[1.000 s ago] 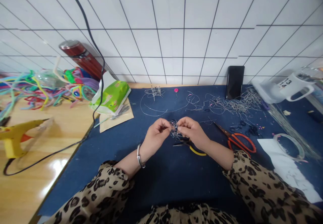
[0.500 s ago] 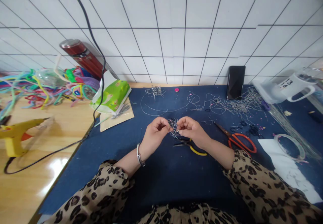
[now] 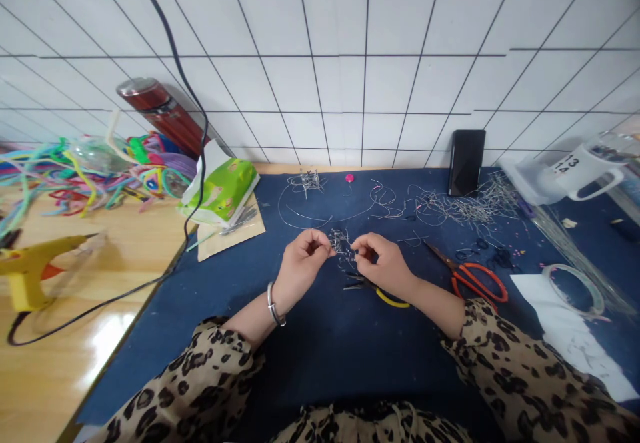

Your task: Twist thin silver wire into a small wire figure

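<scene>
A small tangled piece of silvery wire work [image 3: 341,242] sits between my two hands above the dark blue cloth. My left hand [image 3: 304,263], with a silver bangle at the wrist, pinches the left side of this wire piece between thumb and index finger. On the other side, my right hand [image 3: 381,263] has its thumb and fingers pinched at a thin wire end near the piece; the exact grip is too small to see clearly. Pliers with yellow and dark handles [image 3: 391,299] lie partly under my right hand.
Orange-handled scissors [image 3: 480,283], loose wire [image 3: 460,206] and a phone [image 3: 467,163] are on the right. A second wire piece [image 3: 310,181] lies at the back. A tissue pack [image 3: 223,193], cable [image 3: 203,156] and yellow glue gun [image 3: 35,266] are left.
My hands have moved slightly apart, mostly my left hand to the left. More of the wire piece shows between them, and it sits slightly further left.
</scene>
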Available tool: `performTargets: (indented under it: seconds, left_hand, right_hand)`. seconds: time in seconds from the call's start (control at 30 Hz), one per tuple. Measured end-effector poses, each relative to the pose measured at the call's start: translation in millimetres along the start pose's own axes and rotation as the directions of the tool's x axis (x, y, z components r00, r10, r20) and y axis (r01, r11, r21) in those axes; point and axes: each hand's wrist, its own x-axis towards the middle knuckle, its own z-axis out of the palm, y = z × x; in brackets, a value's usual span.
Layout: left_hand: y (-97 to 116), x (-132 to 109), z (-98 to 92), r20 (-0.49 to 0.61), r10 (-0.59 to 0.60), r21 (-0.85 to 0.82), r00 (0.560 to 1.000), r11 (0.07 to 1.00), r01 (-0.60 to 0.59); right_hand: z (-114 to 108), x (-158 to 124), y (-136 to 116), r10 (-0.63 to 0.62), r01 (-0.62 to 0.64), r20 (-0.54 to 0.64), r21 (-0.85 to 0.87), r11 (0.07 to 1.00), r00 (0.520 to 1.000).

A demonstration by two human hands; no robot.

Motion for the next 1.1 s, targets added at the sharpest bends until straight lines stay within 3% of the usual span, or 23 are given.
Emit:
performTargets:
  seconds: [0.73,1.1]
  left_hand:
    - [8.4,-3.1,-0.8,0.014,0.044,0.038,0.999,0.998,-0.044]
    - [7.6,-1.9,-3.1,-0.055,0.048,0.083,0.997,0.996,-0.044]
  right_hand:
    - [-0.4,4.8,11.4,0.098,-0.086,-0.054,0.183,0.979,0.994]
    - [0.5,5.2,14.4,0.098,-0.085,-0.059,0.195,0.977,0.993]
